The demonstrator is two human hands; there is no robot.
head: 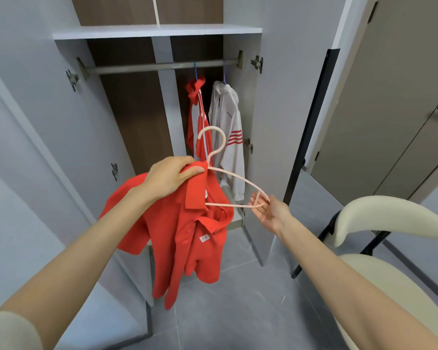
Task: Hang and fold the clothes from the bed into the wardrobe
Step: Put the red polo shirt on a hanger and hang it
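Observation:
A red polo shirt (187,238) hangs in front of the open wardrobe, half on a pale pink hanger (228,176). My left hand (168,176) grips the shirt's collar at the base of the hanger's hook. My right hand (268,210) pinches the hanger's bare right end with its fingertips. The hanger's left arm is hidden inside the shirt. Behind, a red jacket (197,120) and a white jacket with red stripes (229,132) hang side by side on the wardrobe rail (147,67).
The wardrobe's doors stand open left (36,152) and right (271,127). The rail's left part is bare. A cream chair with black legs (379,223) stands close on my right. A beige door (402,97) is behind it. Grey tiled floor lies below.

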